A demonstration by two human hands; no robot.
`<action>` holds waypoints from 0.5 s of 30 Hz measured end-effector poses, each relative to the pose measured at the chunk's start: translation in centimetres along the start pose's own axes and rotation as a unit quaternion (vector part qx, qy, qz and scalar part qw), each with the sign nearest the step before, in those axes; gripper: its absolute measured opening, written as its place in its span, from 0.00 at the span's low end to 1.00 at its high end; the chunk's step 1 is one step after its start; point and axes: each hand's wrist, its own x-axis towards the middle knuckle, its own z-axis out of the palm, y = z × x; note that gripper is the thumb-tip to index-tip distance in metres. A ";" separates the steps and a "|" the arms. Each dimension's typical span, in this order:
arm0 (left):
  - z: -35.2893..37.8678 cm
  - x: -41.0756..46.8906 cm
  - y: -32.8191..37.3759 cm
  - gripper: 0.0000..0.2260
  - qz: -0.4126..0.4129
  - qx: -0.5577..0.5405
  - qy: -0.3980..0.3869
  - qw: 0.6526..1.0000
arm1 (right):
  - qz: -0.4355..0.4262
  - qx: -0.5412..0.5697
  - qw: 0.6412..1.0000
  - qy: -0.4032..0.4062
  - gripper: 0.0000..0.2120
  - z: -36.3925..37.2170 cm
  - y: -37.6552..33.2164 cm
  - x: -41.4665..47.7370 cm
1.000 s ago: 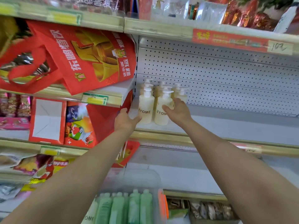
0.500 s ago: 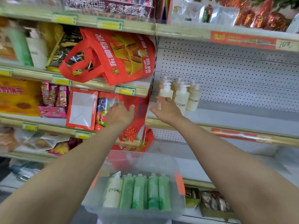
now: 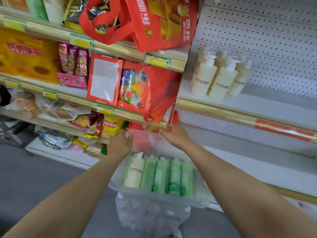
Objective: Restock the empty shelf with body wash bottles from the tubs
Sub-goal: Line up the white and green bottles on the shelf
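your left hand [image 3: 120,145] and right hand [image 3: 177,135] were both empty, grips loosely open, and hung over the far rim of the clear tub [image 3: 154,194]. a second earlier they had been up at the shelf [image 3: 257,107], the right one against the cream bottles; now they had dropped away from it and down toward the stock. that read as one placement finished and the next pick about to begin. the cream body wash bottles [image 3: 221,81] stood upright in a tight group at the left end of the shelf, with most of the shelf beside them bare. in the tub lay one more cream bottle [image 3: 134,172] just beside a row of green bottles [image 3: 169,177], so plenty of restocking remained.
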 end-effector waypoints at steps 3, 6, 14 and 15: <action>2.5 -1.6 -3.1 0.22 -0.022 0.013 -0.001 1.000 | 0.051 0.032 0.994 -0.093 0.27 4.2 1.8 -0.2; 4.4 -2.7 -5.6 0.24 -0.016 -0.006 -0.004 1.000 | 0.119 0.024 0.981 -0.154 0.31 8.0 4.3 -0.1; 5.7 -3.7 -6.1 0.28 -0.015 0.021 0.024 0.999 | 0.248 0.111 0.940 -0.207 0.57 13.8 10.3 0.8; 5.8 -3.8 -5.9 0.28 -0.018 0.028 0.028 0.999 | 0.259 0.130 0.934 -0.209 0.61 15.1 12.0 1.5</action>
